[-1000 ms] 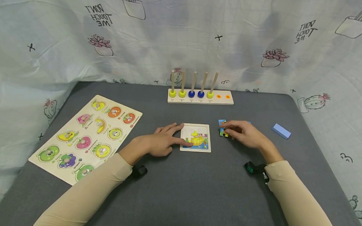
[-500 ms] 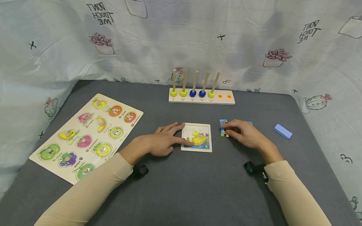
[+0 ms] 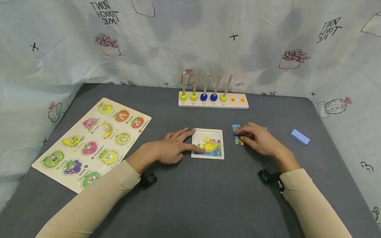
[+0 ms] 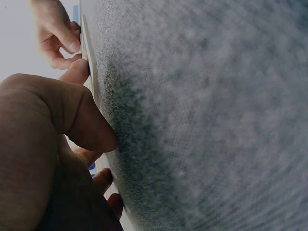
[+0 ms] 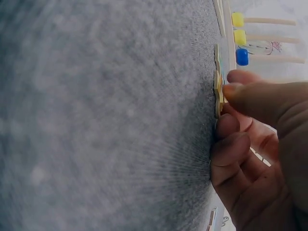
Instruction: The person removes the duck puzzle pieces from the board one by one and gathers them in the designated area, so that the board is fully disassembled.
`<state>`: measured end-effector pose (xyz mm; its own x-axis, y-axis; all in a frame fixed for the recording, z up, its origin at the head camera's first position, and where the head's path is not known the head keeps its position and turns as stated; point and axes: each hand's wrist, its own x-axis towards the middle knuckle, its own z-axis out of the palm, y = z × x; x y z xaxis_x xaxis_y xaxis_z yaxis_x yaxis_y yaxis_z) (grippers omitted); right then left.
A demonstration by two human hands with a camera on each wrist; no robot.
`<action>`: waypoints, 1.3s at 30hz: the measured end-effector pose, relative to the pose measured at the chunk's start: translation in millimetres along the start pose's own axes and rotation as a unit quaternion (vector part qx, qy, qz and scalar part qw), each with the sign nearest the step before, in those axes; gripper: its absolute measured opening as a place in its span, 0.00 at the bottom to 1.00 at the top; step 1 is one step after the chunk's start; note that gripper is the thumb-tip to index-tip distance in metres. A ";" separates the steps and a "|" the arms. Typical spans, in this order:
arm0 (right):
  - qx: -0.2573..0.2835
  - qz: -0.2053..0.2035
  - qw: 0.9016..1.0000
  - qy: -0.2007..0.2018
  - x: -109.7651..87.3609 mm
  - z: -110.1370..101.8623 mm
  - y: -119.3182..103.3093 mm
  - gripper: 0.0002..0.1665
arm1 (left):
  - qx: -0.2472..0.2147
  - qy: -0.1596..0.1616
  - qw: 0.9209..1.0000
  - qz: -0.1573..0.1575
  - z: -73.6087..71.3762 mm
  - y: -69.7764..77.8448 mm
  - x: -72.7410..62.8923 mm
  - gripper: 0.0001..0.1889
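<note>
My left hand (image 3: 168, 149) lies with its fingers spread at a small square puzzle tray (image 3: 208, 133), the index finger reaching over its lower left part. Inside the tray, the lower portion shows joined pieces (image 3: 212, 147) with a yellow duck on blue. To the right of the tray, my right hand (image 3: 260, 137) pinches a puzzle piece (image 5: 218, 94) between thumb and fingers, low over the table. Another blue-edged piece (image 3: 236, 127) shows just past the fingertips. The palm hides other pieces; a blue corner (image 3: 265, 128) sticks out behind the knuckles.
A large fruit knob puzzle board (image 3: 92, 143) lies at the left, partly under the left forearm. At the back stands a peg board (image 3: 213, 104) with yellow and blue rings. A blue block (image 3: 299, 137) lies at the right on the grey table (image 3: 203, 200).
The right fingertips have moved slightly and now cover the middle of the pieces at the left of the hand. The left hand stays on the tray. The head view has shifted a little.
</note>
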<state>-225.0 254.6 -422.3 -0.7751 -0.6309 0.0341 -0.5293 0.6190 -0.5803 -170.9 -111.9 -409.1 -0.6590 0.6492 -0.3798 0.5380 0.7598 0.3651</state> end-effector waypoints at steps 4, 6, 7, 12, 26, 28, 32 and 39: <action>0.000 0.011 1.000 -0.004 1.7 0.0 -0.3 0.14 | -0.003 0.003 1.000 0.003 -0.4 -0.6 -1.2 0.37; 0.000 0.011 1.000 -0.008 2.0 0.2 -0.4 0.14 | -0.003 0.006 1.000 0.005 -0.1 -0.2 -1.9 0.37; -0.003 0.010 1.000 -0.009 2.1 0.1 -0.5 0.13 | -0.005 0.008 1.000 0.007 0.0 0.2 -2.1 0.37; -0.022 0.010 1.000 -0.020 2.2 -4.1 -2.9 0.14 | -0.009 0.010 1.000 0.011 0.9 3.4 -1.1 0.37; -0.005 -0.026 1.000 -0.011 30.3 -1.3 -33.4 0.15 | 0.031 0.010 0.999 -0.019 -2.1 8.4 -3.2 0.39; 0.000 -0.038 0.999 -0.009 35.9 1.4 -37.0 0.14 | 0.040 0.013 0.999 -0.017 -4.5 11.2 -4.3 0.39; 0.006 -0.056 0.998 -0.004 41.3 5.7 -44.5 0.14 | 0.048 0.013 0.999 -0.005 -5.6 15.0 -1.8 0.40; 0.028 -0.077 0.996 -0.026 47.5 18.4 -55.2 0.16 | 0.059 -0.007 0.998 -0.010 -3.6 16.1 1.1 0.42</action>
<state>-226.3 181.8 -403.6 -0.6672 -0.7401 0.0845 -0.6191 0.4878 -0.6154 -164.8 -99.1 -400.6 -0.6634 0.6334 -0.3985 0.5833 0.7712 0.2549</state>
